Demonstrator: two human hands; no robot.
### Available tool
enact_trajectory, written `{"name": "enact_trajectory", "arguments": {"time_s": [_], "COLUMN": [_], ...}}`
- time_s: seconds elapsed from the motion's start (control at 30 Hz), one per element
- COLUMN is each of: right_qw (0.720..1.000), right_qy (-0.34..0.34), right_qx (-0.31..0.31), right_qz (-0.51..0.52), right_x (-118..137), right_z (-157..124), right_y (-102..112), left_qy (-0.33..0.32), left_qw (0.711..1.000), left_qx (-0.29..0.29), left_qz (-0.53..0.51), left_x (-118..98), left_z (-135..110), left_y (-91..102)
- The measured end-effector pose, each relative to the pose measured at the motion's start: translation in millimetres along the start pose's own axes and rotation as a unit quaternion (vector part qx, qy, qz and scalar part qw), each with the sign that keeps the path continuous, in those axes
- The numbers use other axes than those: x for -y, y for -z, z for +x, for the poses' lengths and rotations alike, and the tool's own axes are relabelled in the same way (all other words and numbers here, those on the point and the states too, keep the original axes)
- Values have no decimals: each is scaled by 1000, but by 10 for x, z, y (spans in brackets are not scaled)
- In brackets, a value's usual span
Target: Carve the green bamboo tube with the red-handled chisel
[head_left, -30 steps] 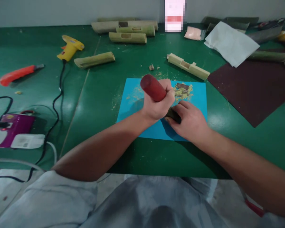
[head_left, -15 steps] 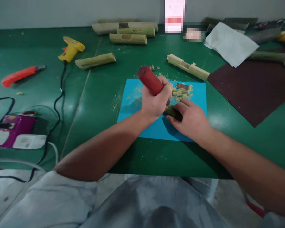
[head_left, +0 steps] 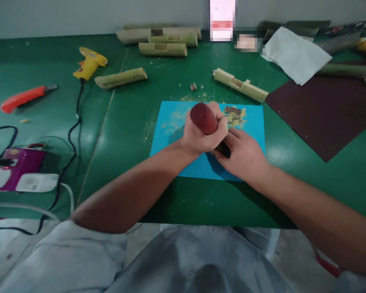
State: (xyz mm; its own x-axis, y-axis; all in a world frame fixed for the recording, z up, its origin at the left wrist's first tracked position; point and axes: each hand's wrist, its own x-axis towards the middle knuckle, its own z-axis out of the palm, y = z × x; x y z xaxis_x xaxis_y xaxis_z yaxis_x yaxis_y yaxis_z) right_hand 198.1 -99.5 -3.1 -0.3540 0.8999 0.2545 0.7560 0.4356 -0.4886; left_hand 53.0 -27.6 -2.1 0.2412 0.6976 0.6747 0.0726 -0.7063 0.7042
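Observation:
My left hand (head_left: 192, 131) is wrapped round the thick red handle of a tool (head_left: 203, 118), its end facing up toward me; the tool's working end is hidden under the hand. Close against it, my right hand (head_left: 247, 150) grips a short dark green piece of bamboo (head_left: 223, 149), mostly covered by the fingers. Both hands are over a blue sheet (head_left: 167, 148). Just beyond my fingers on the sheet lie yellowish shavings (head_left: 237, 119) and a small dark brown flat piece (head_left: 233, 110).
Cut bamboo tubes (head_left: 163, 49) line the back, with a notched one (head_left: 240, 84) nearer. At left are a yellow glue gun (head_left: 90, 65), an orange-handled cutter (head_left: 24, 97) and a purple power box (head_left: 21, 162) with cables. Brown sandpaper (head_left: 326, 118) and white paper (head_left: 295, 55) lie right.
The red handle has swung from leaning up-left to pointing more toward me. My left hand has shifted slightly right and down, covering more of the bamboo. My right hand keeps its grip.

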Motion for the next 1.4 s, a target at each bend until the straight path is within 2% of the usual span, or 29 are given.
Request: {"name": "enact_trajectory", "arguments": {"time_s": [0.17, 0.4, 0.57, 0.67, 0.73, 0.8, 0.87, 0.97, 1.1, 1.2, 1.3, 1.4], "right_qw": [1000, 1000, 998, 998, 997, 996, 996, 996, 995, 984, 978, 962], "right_qy": [-7, -17, -19, -20, -21, -18, -13, -1, 65, 128, 184, 272], "right_qx": [15, 14, 36, 39, 38, 35, 31, 14, -74, -125, -91, 41], "right_qz": [10, -2, -37, -54, -65, -77, -85, -83, -34, 23, 47, 5], "right_x": [-19, -29, 16, 19, 18, 16, 13, 3, -23, -19, 71, 282], "right_z": [17, 47, 45, 46, 44, 38, 26, 4, -9, 5, 30, 62], "right_y": [16, 54, 83, 100, 109, 115, 117, 114, 132, 177, 228, 226], "left_qy": [28, 140, 200, 221, 237, 288, 348, 395, 411, 398, 372, 388], "left_qw": [998, 980, 965, 949, 928, 895, 854, 787, 712, 669, 660, 659], "left_qx": [-29, -70, -53, -118, -190, -233, -270, -338, -398, -449, -471, -483], "left_qz": [-45, -122, -162, -190, -216, -247, -277, -333, -408, -439, -452, -426], "left_x": [75, 91, 67, -36, -99, -121, -97, -22, 54, 92, 105, 79], "left_z": [-56, -59, 32, 166, 286, 398, 476, 535, 629, 791, 1017, 1240], "left_y": [1, -24, -25, 43, 117, 202, 283, 387, 515, 608, 658, 619]}}
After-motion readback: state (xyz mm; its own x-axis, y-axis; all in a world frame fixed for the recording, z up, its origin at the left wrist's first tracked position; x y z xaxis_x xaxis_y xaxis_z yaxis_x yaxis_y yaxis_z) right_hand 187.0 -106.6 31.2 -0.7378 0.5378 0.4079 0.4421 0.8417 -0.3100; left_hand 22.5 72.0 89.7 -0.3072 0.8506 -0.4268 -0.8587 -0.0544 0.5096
